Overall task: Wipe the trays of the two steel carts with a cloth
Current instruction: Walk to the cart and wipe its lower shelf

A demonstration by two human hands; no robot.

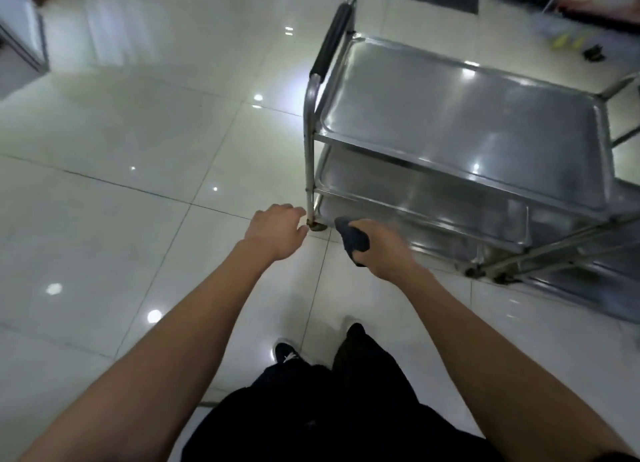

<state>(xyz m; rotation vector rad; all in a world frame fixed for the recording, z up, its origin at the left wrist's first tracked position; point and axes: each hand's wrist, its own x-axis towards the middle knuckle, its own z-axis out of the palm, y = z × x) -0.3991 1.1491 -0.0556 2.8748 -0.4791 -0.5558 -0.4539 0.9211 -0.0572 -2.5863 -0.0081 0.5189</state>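
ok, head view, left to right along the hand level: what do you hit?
left hand → cart leg and caster → dark cloth → right hand → cart's lowest tray

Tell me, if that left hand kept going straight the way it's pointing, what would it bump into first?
Probably the steel cart's near corner leg. The left hand points up and right toward the post's foot, holding nothing. Depth from one view is unclear, so it might pass just in front.
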